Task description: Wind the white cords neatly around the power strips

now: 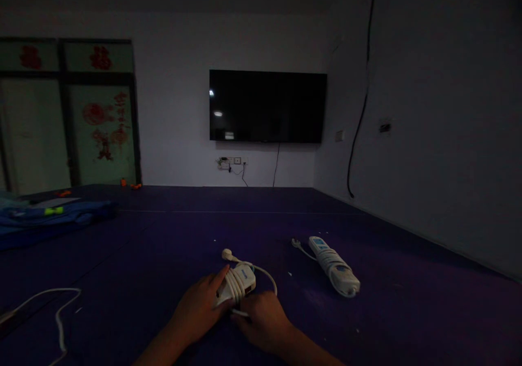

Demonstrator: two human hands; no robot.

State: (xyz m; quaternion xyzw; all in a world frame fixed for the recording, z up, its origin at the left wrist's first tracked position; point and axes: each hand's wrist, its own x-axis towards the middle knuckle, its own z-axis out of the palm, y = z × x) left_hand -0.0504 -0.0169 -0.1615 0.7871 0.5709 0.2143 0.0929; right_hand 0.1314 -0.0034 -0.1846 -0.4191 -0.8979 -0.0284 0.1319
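Observation:
Low in the middle of the view, a white power strip [247,274] is held just above or on the dark purple surface. Several turns of its white cord are wrapped around its body. My left hand [199,303] is closed around its left end, thumb lying along the top. With closed fingers my right hand [263,317] grips the cord [272,280] at the near right side of the strip. The cord loops out to the right and back to a round plug [227,254] beyond the strip. Some fingertips are hidden behind the strip and cord.
A second power strip [336,268], wrapped in its own cord, lies to the right. A loose white cable [59,317] curves at lower left. Blue cloth [81,213] lies farther left. A television [268,106] hangs on the far wall.

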